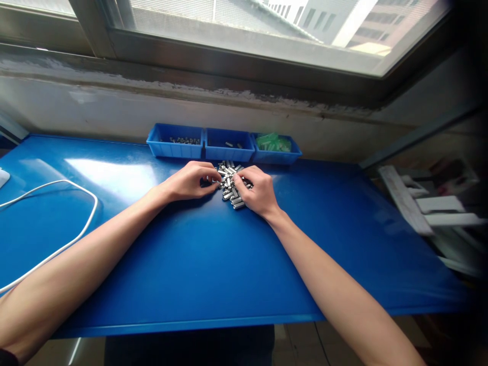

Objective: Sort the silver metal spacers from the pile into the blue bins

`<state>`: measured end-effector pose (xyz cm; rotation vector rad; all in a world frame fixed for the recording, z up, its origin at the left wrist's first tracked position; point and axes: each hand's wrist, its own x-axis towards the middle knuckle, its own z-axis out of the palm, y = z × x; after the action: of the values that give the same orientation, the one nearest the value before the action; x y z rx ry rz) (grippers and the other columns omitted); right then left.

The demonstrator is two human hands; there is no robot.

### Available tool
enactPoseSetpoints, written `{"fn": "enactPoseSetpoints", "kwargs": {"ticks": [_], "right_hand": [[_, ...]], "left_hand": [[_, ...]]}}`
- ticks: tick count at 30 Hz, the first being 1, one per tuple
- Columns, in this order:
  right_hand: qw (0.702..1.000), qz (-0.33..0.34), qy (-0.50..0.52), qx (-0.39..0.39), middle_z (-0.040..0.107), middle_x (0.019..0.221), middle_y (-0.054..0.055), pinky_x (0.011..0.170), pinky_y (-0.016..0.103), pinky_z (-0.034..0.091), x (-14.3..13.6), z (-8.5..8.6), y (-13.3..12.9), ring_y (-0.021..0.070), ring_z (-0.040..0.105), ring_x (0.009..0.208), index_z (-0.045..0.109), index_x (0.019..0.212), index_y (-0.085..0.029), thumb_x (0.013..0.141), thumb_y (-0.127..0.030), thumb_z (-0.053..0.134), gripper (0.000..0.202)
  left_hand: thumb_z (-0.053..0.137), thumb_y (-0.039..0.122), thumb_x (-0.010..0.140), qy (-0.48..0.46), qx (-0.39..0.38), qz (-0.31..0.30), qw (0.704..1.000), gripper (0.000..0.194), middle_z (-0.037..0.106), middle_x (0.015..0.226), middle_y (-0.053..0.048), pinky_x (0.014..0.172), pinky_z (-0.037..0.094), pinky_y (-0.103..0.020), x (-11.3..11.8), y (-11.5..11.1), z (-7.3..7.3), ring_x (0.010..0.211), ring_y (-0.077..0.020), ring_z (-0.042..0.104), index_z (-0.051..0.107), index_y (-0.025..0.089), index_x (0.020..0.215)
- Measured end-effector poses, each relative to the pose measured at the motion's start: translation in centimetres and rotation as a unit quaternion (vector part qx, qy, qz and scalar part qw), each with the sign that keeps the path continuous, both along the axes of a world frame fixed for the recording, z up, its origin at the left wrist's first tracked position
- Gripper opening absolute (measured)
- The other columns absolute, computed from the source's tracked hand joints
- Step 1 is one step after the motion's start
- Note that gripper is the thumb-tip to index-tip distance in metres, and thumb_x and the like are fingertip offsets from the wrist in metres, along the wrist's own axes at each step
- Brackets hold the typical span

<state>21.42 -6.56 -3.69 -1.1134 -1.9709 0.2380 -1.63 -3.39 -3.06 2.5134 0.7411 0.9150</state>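
Note:
A heap of small silvery metal cylinders [237, 202] lies on the blue tabletop between my hands. At its left edge is my left hand [192, 180], fingers curled and the thumb and fingertips close together; whatever they pinch is too small to make out. My right hand [260, 189] reaches over the heap's right side, thumb and index finger pressed together among the metal pieces. Its other fingers are folded and partly hidden, and I cannot tell which piece, if any, it grips.
Behind the heap stand three blue bins in a row: the left bin [175, 150] holds small metal parts, the middle bin [230, 154] a few pieces, the right bin [276, 157] green plastic bags. A white cable [93, 208] curves across the table's left. A window rises behind.

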Motion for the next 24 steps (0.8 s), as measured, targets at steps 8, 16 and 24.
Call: {"fn": "enactPoseSetpoints", "kwargs": {"ticks": [8,16,24], "right_hand": [[1.0,0.002,0.002,0.001,0.077,0.085,0.006,0.082,0.039,0.054,0.03,-0.04,0.01,0.0235,0.068,0.085,0.07,0.08,-0.022,0.095,-0.027,0.06,0.019],[1.0,0.004,0.001,0.003,0.076,0.084,0.006,0.082,0.039,0.053,0.14,-0.22,0.12,0.0234,0.067,0.083,0.07,0.079,-0.022,0.094,-0.027,0.061,0.018],[1.0,0.003,0.002,0.004,0.076,0.084,0.006,0.082,0.039,0.053,0.07,-0.07,0.0,0.0238,0.068,0.085,0.069,0.077,-0.022,0.094,-0.024,0.06,0.018]], "left_hand": [[0.064,0.031,0.093,0.047,0.015,-0.005,0.999,0.02,0.074,0.1,-0.009,0.081,0.053,-0.028,-0.53,0.43,-0.16,0.087,-0.0192,0.07,0.077,0.019,0.103],[0.072,0.035,0.087,-0.028,-0.05,0.037,0.998,0.018,0.077,0.086,-0.005,0.071,0.054,-0.025,-0.62,0.67,-0.58,0.072,-0.0152,0.069,0.077,0.018,0.09],[0.079,0.058,0.079,-0.167,-0.215,0.06,0.96,0.043,0.076,0.084,-0.009,0.072,0.06,-0.03,-0.2,0.39,-0.04,0.075,-0.0197,0.072,0.071,0.016,0.089]]}}
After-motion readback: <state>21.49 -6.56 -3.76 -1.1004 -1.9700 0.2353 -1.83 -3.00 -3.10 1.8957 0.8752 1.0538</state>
